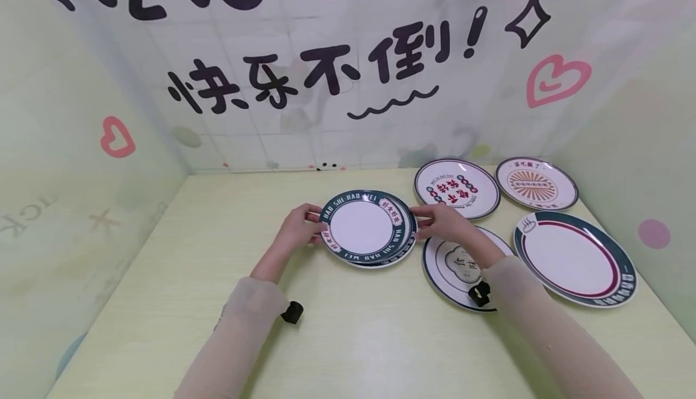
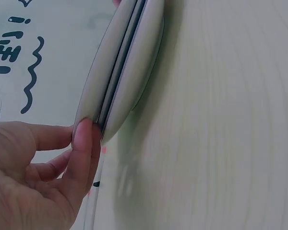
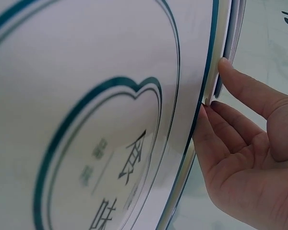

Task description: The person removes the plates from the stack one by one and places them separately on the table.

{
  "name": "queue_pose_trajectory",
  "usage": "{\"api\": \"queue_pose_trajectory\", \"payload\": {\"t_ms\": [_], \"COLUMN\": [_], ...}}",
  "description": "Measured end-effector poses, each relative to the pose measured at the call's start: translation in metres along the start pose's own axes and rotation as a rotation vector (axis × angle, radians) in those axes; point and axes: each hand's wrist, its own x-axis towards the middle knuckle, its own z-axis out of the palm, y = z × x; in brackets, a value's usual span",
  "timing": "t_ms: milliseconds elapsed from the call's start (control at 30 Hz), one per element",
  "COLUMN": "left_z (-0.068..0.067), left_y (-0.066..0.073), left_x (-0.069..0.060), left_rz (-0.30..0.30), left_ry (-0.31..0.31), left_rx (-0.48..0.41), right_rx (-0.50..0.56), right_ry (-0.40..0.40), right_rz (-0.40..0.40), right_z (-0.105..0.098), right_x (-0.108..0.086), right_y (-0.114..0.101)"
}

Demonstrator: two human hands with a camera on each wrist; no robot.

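Note:
A white plate with a dark green lettered rim (image 1: 361, 230) lies on top of another dark-rimmed plate (image 1: 411, 246), slightly offset, near the table's middle. My left hand (image 1: 296, 227) pinches the left edge of this stack. In the left wrist view, the left hand (image 2: 48, 167) has its fingertips at the layered rims, and the lower plate (image 2: 137, 72) bulges toward the tabletop. At the opposite edge, my right hand (image 1: 448, 225) holds the stack's rim. The right wrist view shows the right hand (image 3: 249, 139) with thumb and fingers around the stacked edges.
Right of the stack lie a plate with a cloud-shaped emblem (image 1: 443, 269), partly under my right forearm, a plate with red characters (image 1: 473, 202), a sunburst plate (image 1: 535, 184) and a green-and-red-rimmed oval plate (image 1: 571, 254). Printed walls enclose the pale table (image 1: 217, 236).

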Motion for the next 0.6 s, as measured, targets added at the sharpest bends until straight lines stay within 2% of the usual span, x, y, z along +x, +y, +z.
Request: {"api": "queue_pose_trajectory", "payload": {"t_ms": [600], "left_z": [-0.016], "left_y": [-0.009], "left_x": [-0.002], "left_rz": [-0.014], "left_ry": [0.016], "left_rx": [-0.104], "right_rx": [-0.031], "right_ry": [0.005], "right_rz": [0.006], "right_z": [0.000], "right_x": [-0.001], "right_y": [0.000]}}
